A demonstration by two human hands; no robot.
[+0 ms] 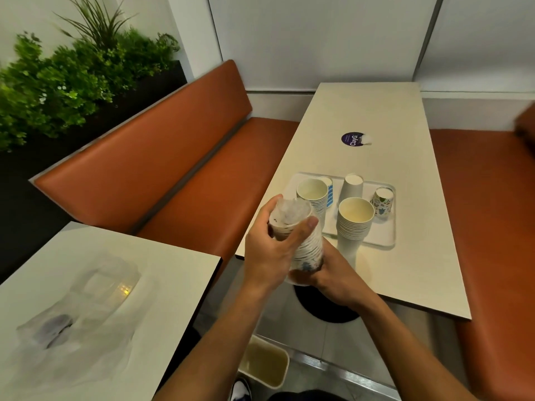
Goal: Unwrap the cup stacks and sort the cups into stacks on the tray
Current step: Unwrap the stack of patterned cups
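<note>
A plastic-wrapped stack of patterned cups (pixel 307 244) is held tilted in front of the table edge. My left hand (pixel 269 250) grips its upper part, thumb and fingers around the crumpled clear wrap at the top. My right hand (pixel 335 279) holds the stack's lower end from below. On the white tray (pixel 385 241) stand a blue-striped stack (pixel 314 198), a white stack (pixel 354 224), an upside-down white stack (pixel 351 186) and an upside-down patterned cup (pixel 382 202).
The tray lies on a long cream table (pixel 376 117) with a round purple sticker (pixel 351 139). A second table at lower left bears loose clear plastic bags (pixel 86 314). Orange benches (pixel 173 157) flank the tables. A small bin (pixel 265 361) stands on the floor below.
</note>
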